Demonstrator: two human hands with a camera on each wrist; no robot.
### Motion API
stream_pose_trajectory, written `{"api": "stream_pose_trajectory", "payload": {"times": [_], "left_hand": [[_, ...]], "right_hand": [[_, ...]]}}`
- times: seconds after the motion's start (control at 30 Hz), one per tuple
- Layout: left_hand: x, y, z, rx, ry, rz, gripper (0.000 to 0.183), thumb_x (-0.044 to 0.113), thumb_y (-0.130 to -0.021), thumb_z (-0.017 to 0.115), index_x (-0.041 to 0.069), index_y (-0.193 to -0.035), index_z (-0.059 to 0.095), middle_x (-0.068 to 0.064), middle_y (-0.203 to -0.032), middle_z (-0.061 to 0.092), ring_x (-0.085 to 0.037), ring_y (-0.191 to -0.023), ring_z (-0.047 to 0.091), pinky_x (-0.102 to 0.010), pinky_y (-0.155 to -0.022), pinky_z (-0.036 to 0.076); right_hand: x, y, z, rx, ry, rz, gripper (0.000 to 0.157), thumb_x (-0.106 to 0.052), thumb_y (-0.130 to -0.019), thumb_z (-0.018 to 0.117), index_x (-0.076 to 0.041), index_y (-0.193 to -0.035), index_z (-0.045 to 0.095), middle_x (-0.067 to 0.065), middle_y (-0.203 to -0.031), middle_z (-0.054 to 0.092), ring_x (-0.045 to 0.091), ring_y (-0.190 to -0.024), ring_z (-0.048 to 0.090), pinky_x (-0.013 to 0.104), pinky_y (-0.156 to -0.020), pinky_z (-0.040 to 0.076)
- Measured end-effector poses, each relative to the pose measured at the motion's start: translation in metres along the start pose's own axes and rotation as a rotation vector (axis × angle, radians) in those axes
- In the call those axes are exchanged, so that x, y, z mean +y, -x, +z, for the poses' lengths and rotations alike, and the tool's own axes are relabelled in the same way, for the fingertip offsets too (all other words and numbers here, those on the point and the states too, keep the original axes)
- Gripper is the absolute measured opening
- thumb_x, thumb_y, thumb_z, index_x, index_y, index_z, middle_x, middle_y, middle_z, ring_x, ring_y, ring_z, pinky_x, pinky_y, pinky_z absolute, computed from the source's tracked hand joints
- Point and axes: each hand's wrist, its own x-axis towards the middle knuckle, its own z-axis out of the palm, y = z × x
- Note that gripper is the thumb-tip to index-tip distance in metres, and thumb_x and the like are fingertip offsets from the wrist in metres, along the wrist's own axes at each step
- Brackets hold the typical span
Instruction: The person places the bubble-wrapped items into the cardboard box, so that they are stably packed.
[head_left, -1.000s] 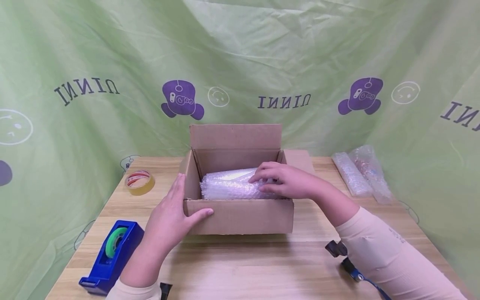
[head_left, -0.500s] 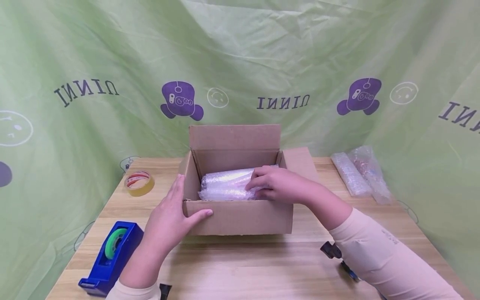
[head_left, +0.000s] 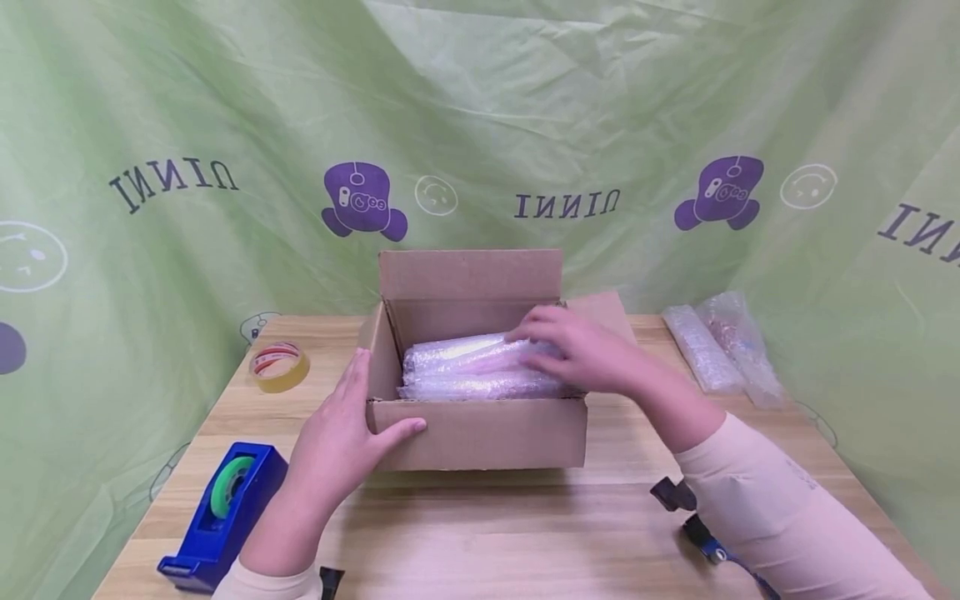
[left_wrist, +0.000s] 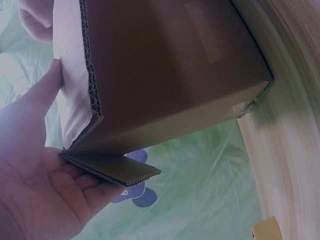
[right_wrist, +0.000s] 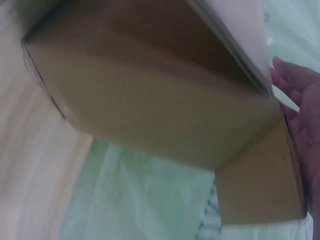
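An open cardboard box (head_left: 480, 437) stands in the middle of the wooden table. Inside lie bubble-wrapped bundles (head_left: 457, 358), shiny and translucent, with their contents obscured. My left hand (head_left: 333, 450) holds the box at its near left corner, thumb on the front flap and fingers along the side flap (left_wrist: 112, 167). Over the right end of the bundles hovers my right hand (head_left: 581, 350), slightly blurred, its fingers spread and loosely bent. In the right wrist view, that hand (right_wrist: 305, 115) shows beyond the box's edge, and the box walls hide the wrapping.
At the back left sits a yellow tape roll (head_left: 281, 367). A blue tape dispenser (head_left: 225, 517) with a green core stands near left. Two more bubble-wrapped packs (head_left: 705, 350) lie at the back right. A green printed curtain (head_left: 480, 100) hangs behind the table.
My right hand reached lower into the wrapping toward the front, then lifted up and back. The near bundle now lies flatter along the front wall. My left hand has stayed put.
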Motion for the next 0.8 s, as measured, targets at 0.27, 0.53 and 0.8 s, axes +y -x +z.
{"api": "stream_pose_trajectory", "payload": {"times": [0.27,0.53,0.8], "left_hand": [[0.001,-0.001,0.0,0.001,0.0,0.002,0.122,0.081,-0.076,0.057,0.007,-0.158,0.007,-0.015,-0.164,0.013,-0.041,-0.145,0.027,-0.06,-0.11,0.035],[0.001,0.0,-0.001,0.007,-0.002,0.002,0.121,0.079,-0.076,0.059,0.006,-0.158,0.008,-0.016,-0.164,0.014,-0.042,-0.145,0.028,-0.06,-0.109,0.036],[0.002,0.0,-0.001,0.004,-0.003,0.0,0.121,0.081,-0.076,0.057,0.006,-0.158,0.008,-0.015,-0.164,0.014,-0.041,-0.145,0.027,-0.06,-0.109,0.035]], "right_hand": [[0.047,0.021,-0.051,0.334,-0.037,0.322,0.044,-0.032,-0.1,0.056,-0.01,-0.137,0.054,0.013,-0.127,0.058,0.027,-0.104,0.059,0.047,-0.088,0.053],[0.119,0.063,-0.063,0.342,0.095,0.66,0.06,-0.04,-0.101,0.05,-0.001,-0.145,0.041,0.028,-0.135,0.047,0.046,-0.118,0.05,0.065,-0.097,0.039],[0.175,0.11,-0.047,0.111,0.105,0.879,0.079,-0.048,-0.097,0.053,0.013,-0.143,0.032,0.043,-0.14,0.033,0.06,-0.128,0.03,0.07,-0.107,0.024]]}}
